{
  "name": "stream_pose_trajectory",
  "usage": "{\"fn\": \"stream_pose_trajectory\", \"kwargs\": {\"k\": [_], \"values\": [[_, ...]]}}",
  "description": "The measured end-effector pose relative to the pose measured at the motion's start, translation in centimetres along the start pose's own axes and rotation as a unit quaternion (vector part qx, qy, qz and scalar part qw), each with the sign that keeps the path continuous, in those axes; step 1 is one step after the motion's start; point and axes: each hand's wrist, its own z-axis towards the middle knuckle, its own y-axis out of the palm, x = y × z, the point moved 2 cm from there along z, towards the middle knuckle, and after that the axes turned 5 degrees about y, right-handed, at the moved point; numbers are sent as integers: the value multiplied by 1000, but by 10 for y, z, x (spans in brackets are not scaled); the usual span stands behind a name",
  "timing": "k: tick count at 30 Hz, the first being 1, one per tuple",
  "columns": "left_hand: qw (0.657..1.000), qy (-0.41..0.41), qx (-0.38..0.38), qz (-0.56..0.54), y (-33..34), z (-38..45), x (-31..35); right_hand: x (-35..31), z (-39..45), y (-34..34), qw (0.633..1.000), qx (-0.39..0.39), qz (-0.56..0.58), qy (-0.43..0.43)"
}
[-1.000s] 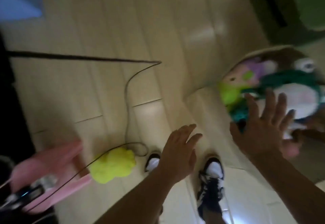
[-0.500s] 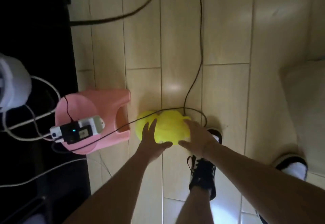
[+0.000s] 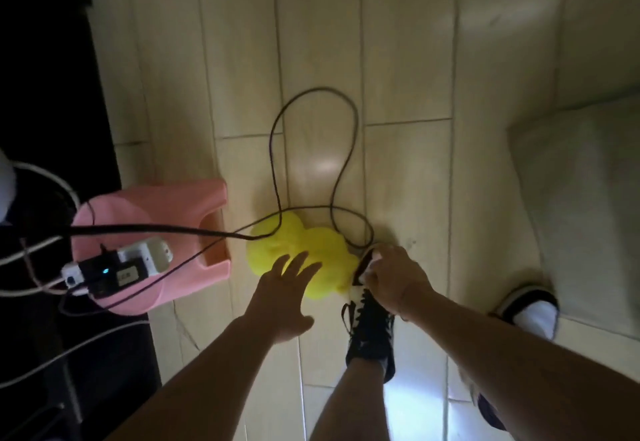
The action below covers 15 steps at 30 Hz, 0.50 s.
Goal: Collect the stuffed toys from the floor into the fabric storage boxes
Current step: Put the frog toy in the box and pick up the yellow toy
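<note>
Head view: the left hand (image 3: pixel 282 296) is spread with straight fingers over the near left edge of the yellow stuffed toy (image 3: pixel 304 260), seemingly touching it. The right hand (image 3: pixel 394 279) curls at the toy's right edge by the black shoe (image 3: pixel 370 329); whether it pinches plush is unclear. The toy lies on the floor (image 3: pixel 408 59), a black cable (image 3: pixel 311 149) looped across it, right of the pink stool (image 3: pixel 152 250). Best to scoop from both sides and slide clear of the cable.
</note>
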Motion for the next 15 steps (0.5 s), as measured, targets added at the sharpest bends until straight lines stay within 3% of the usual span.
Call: {"fn": "stream_pose_trajectory", "kwargs": {"k": [3, 7, 12, 15], "values": [[998, -8, -32, 55, -12, 8, 20, 35, -26, -26, 998, -59, 28, 14], [977, -6, -72, 200, -15, 53, 44, 75, -45, -49, 998, -48, -8, -35], [949, 16, -12, 314, 10, 98, 35, 66, -29, -26, 993, -54, 55, -86], [955, 29, 12, 296, 18, 100, 25, 57, -15, -2, 992, -68, 60, -90]]}}
